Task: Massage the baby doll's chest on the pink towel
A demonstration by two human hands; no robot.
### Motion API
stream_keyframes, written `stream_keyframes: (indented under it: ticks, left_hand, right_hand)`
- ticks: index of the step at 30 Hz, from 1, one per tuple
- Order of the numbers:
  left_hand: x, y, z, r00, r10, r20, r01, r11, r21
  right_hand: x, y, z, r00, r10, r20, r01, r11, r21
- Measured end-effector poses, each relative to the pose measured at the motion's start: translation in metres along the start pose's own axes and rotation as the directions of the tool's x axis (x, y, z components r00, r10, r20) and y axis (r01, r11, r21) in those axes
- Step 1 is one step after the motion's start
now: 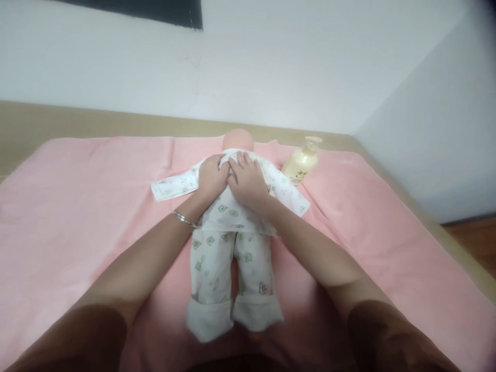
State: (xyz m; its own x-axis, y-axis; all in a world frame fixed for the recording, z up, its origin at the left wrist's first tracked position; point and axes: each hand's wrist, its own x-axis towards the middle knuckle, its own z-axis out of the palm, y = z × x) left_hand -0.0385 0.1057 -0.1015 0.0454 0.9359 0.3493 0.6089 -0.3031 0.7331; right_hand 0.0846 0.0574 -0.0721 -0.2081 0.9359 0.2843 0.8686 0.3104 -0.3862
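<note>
A baby doll [238,140] lies on its back, its head at the far end. It wears a white patterned long-sleeved top [232,213] and matching trousers [211,263] with wide turned-up cuffs. On the left part of the chest rests my left hand [212,181], with a silver bracelet at the wrist; its thumb is stretched out and its other fingers are partly hidden. My right hand [248,181] lies flat beside it on the upper chest, fingers spread. The two thumbs nearly meet at the middle. The doll's sleeves stretch out to both sides.
A pale yellow pump bottle [300,164] stands near the doll's sleeve on the right. Under everything spreads a pink cloth [85,206] with some creases, over a tan surface [58,120]. A white wall [271,67] rises behind, with a dark panel [155,9] high up.
</note>
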Motion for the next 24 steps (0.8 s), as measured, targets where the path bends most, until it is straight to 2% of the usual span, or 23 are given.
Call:
stream_keyframes:
  ticks: [3,7,9,12,14,20,24]
  left_hand:
    - [-0.001,0.001,0.000,1.000,-0.010,0.004,0.010,1.000,0.000]
    - [-0.002,0.001,-0.001,1.000,-0.028,-0.014,0.028,1.000,-0.001]
    - [-0.001,-0.001,0.000,1.000,-0.015,-0.007,0.015,1.000,-0.014]
    - [0.002,-0.003,0.000,1.000,-0.001,-0.003,0.001,1.000,-0.017]
    - [0.004,-0.005,0.000,1.000,-0.007,-0.015,0.007,1.000,-0.013]
    - [0.001,-0.007,0.001,0.999,-0.023,-0.041,0.021,0.999,-0.042]
    - [0.001,-0.007,0.001,0.997,-0.051,-0.066,0.049,0.999,-0.019]
  right_hand:
    - [0.002,0.003,-0.008,0.999,-0.008,0.047,0.005,0.998,0.063]
    - [0.005,0.005,-0.021,0.994,-0.010,-0.108,0.022,0.994,0.108]
    - [0.006,0.007,-0.017,0.993,-0.010,-0.116,0.018,0.997,0.069]
    - [0.005,0.010,-0.003,1.000,-0.018,-0.025,0.017,0.999,-0.030]
    - [0.004,0.011,0.006,1.000,-0.024,-0.011,0.024,0.998,-0.065]
    - [0.002,0.012,0.017,0.991,0.007,-0.132,-0.004,1.000,0.026]
    - [0.000,0.013,0.019,0.988,0.016,-0.155,0.000,0.994,0.106]
